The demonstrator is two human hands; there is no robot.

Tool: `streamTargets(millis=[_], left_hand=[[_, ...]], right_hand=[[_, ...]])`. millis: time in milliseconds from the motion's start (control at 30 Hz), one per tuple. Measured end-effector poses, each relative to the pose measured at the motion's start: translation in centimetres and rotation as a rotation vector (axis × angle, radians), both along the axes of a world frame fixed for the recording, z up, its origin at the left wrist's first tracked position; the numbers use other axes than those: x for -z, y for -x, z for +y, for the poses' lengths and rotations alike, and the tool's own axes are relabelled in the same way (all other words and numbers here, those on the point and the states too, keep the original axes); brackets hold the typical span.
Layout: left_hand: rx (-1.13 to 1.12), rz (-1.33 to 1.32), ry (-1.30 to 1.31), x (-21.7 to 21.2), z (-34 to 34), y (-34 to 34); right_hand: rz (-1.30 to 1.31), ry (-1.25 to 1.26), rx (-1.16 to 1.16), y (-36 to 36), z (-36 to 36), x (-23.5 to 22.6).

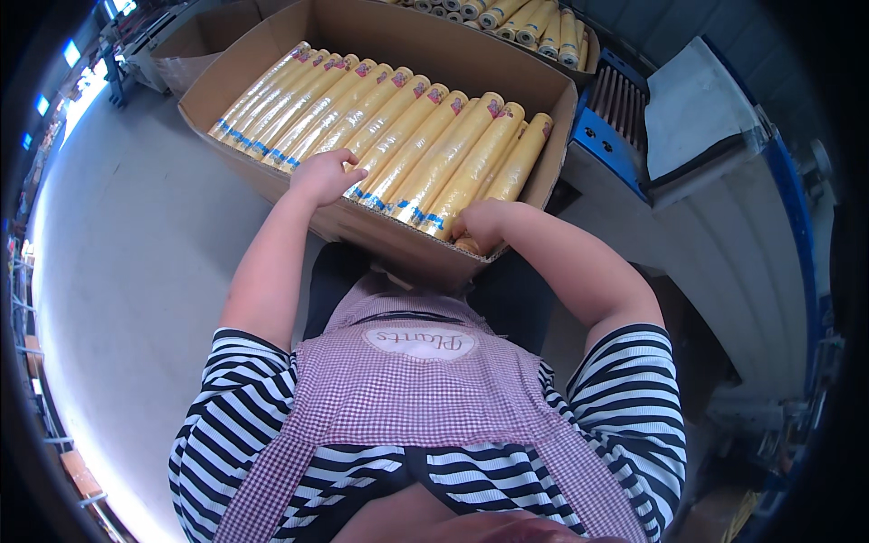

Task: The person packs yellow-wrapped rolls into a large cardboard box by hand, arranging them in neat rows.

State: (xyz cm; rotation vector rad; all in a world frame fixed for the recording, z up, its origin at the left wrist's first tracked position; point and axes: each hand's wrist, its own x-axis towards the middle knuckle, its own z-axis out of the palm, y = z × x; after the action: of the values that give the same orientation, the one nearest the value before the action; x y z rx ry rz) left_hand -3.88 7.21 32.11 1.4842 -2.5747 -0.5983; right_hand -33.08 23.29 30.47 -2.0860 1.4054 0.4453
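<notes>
As you look down past your striped sleeves and checked apron (425,398), the items run left to right as follows.

Floor (127,271): pale grey, at your left, beside the carton.

Cardboard carton (380,237): large, open-topped, brown, directly in front of you, its near wall against your body.

Yellow rolls (398,136): long wrapped tubes with blue-banded near ends and red-marked far ends, laid side by side in one row across the carton, slanting away to the upper right.

Your left hand (323,176): resting on the near ends of rolls around the middle of the row, fingers curled down and close together over one tube; whether they truly clamp it, you cannot tell.

Your right hand (480,222): at the carton's near right corner, fingers bent together around the near end of a roll (471,242) that sits low at the carton's near edge, below the last rolls of the row.

Second batch of rolls (516,20): stacked beyond the carton's far wall, ends facing you.

Blue metal frame (608,136): right of the carton.

White sheet (697,109): lying on top of the frame, far right.
</notes>
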Motion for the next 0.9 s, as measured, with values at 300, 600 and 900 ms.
streamTargets(millis=[300,600,900], left_hand=[[0.015,-0.015,0.028,0.7,-0.4,0.2],[0.299,-0.415,-0.413,-0.1,-3.6,1.9],[0.443,-0.654,-0.683,4.7,-1.5,15.3]], right_hand=[[0.161,0.111,-0.155,-2.0,0.0,2.6],[0.138,0.003,-0.078,-2.9,-0.6,-1.3],[0.173,0.041,0.049,5.5,-3.0,0.5]])
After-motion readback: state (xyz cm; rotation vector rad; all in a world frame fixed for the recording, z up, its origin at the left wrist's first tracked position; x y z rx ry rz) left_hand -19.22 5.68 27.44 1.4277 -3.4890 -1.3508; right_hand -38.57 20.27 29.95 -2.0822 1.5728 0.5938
